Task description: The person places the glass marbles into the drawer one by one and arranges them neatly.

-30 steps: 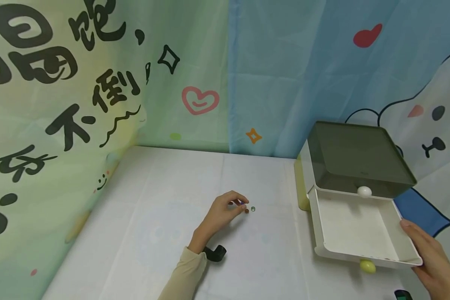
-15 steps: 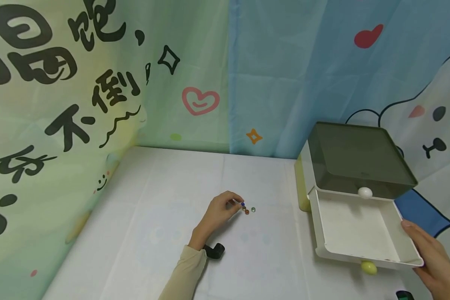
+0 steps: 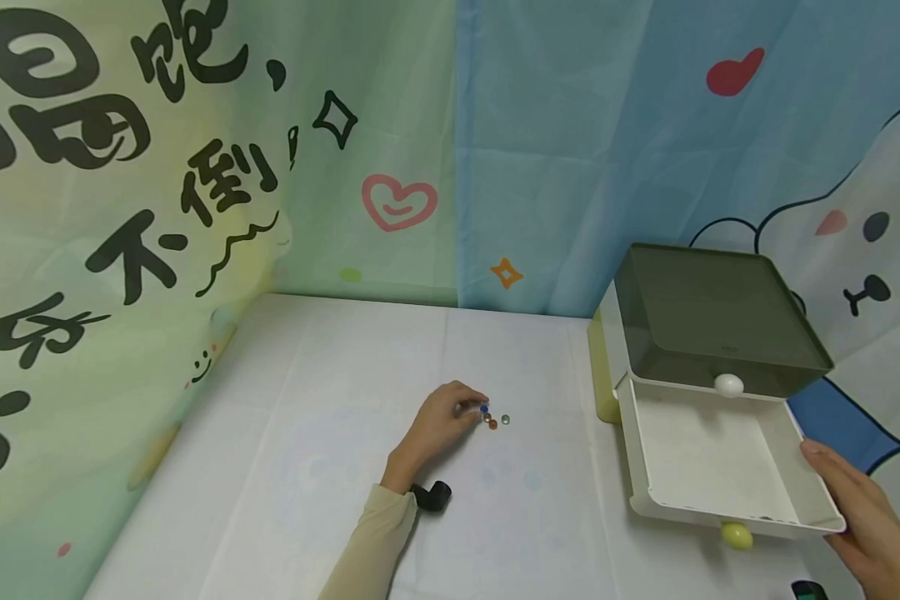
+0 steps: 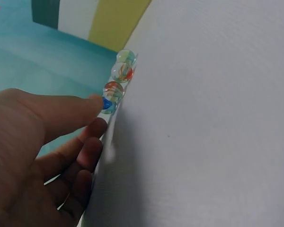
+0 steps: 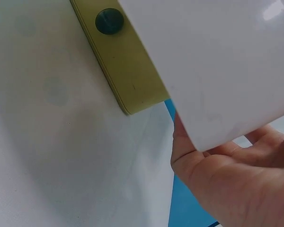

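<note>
Just at the left hand (image 3: pixel 439 418), a blue marble (image 4: pixel 107 104) is followed by three other marbles (image 4: pixel 121 72); whether it is pinched cannot be told. All are left outside the drawer (image 3: pixel 708 450), already pulled out, gripped by the right hand (image 3: pixel 870 518). No direction or long axis is shown by round marbles.

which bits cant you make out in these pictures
Left wrist view: part of the round blue-swirled glass marble, covered by the left hand; whether it is pinched is unclear.
Right wrist view: some fingertips of the right hand, behind the white plastic drawer.
Head view: what the black object is, cut off by the bottom edge.
</note>
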